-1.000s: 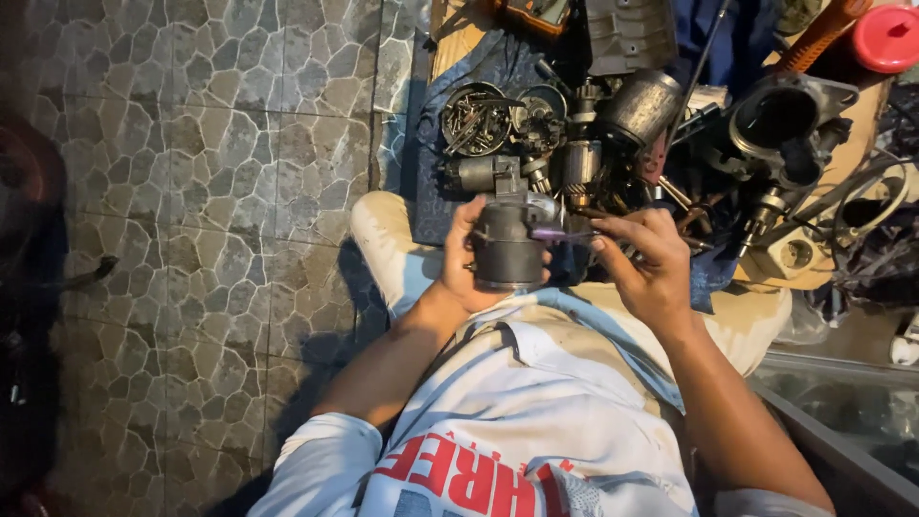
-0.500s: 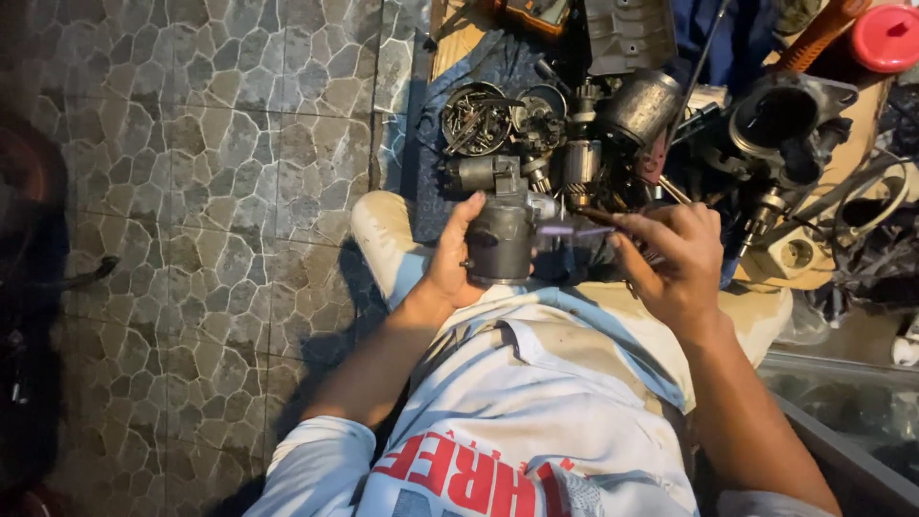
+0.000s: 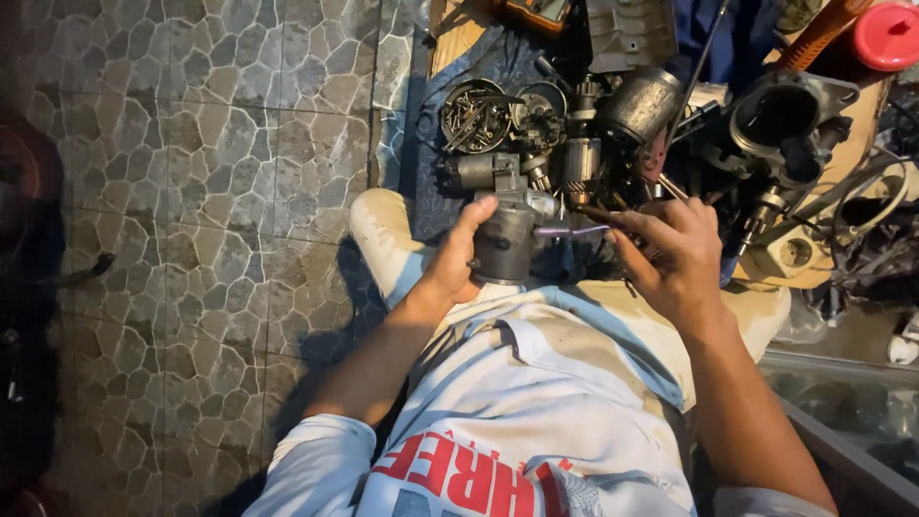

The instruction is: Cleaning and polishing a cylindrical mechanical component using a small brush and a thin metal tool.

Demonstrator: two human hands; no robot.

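My left hand (image 3: 458, 257) grips a dark grey cylindrical metal part (image 3: 504, 244), like a small motor body, held upright over my lap. My right hand (image 3: 670, 257) is to its right and pinches a thin purple-handled tool (image 3: 567, 230) that lies level with its tip toward the part's top. Both hands sit just above my white shirt, between my knees.
Beyond my hands lies a heap of greasy metal parts: a round tin of screws (image 3: 474, 117), a metal cylinder (image 3: 639, 103), a large round housing (image 3: 785, 113). A red cap (image 3: 888, 34) is at top right. Stone-patterned floor tiles (image 3: 211, 191) fill the left.
My right hand has drawn away to the right of the metal part, and the purple tool now shows between them. The left hand keeps its hold on the part.
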